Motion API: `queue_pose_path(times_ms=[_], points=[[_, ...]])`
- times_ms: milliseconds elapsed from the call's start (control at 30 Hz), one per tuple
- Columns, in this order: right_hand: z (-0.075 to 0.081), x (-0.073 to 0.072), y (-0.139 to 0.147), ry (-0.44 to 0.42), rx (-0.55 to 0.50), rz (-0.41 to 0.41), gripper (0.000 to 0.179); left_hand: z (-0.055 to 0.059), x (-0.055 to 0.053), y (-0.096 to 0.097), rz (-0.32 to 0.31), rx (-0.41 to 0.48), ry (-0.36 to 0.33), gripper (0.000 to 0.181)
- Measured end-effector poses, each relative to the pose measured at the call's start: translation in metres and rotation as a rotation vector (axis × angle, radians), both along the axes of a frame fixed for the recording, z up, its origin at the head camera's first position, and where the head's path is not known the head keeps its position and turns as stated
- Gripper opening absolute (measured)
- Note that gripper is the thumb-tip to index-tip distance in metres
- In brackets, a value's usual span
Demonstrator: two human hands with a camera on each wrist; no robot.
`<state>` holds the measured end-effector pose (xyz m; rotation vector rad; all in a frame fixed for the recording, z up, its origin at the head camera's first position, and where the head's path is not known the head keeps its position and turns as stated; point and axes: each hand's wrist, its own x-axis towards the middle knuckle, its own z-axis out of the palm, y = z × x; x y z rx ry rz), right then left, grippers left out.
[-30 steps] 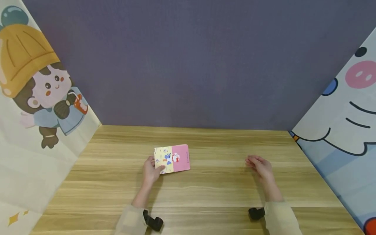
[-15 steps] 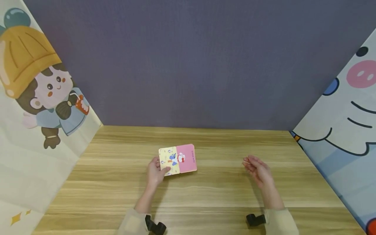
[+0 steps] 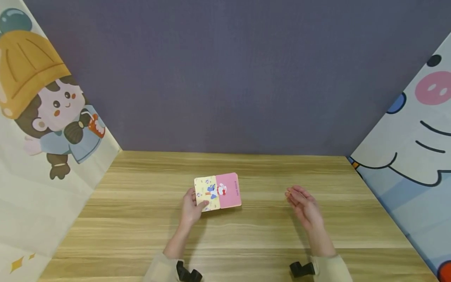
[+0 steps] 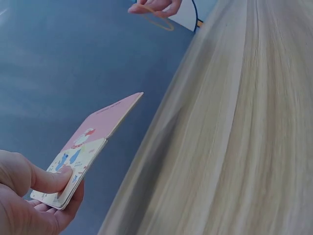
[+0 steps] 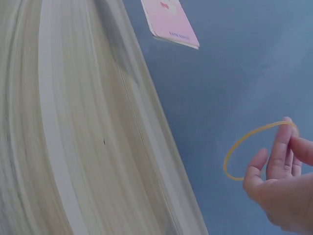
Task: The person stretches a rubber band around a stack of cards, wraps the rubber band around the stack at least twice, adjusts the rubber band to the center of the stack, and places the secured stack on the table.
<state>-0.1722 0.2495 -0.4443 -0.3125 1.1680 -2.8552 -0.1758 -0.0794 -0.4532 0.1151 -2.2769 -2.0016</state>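
Observation:
A small notebook [image 3: 229,190] with one pink half and one pale yellow half, printed with cartoon animals, is in my left hand [image 3: 191,207]. The thumb lies on the yellow half and the fingers are behind it. In the left wrist view the notebook [image 4: 93,134] is tilted, raised over the wooden table. My right hand [image 3: 305,207] is off to the right. Between its thumb and fingers it pinches a yellow rubber band [image 5: 237,145], which hangs as a loose loop in the right wrist view. A gap separates the band from the notebook.
The wooden table [image 3: 260,235] runs back to a plain dark blue-grey panel [image 3: 232,78]. Cartoon-printed panels stand at the left [image 3: 21,203] and right [image 3: 405,152]. Each wrist bears a black camera mount.
My left hand has moved to the right with the notebook. My right hand has shifted slightly left with the rubber band, so the two hands are closer together.

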Motion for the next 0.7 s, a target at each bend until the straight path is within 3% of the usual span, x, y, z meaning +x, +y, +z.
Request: queue_pose_path(times_ms=[200, 533, 700], points=[[0.000, 0.002, -0.007, 0.028, -0.009, 0.032, 0.035, 0.005, 0.003, 0.007, -0.043, -0.003, 0.028, 0.050], [0.000, 0.003, -0.014, 0.012, 0.011, 0.070, 0.036, 0.012, 0.004, 0.014, -0.077, -0.031, 0.011, 0.049], [0.001, 0.003, -0.022, -0.004, -0.004, 0.102, 0.037, 0.015, 0.005, 0.016, -0.109, -0.001, 0.019, 0.049]])
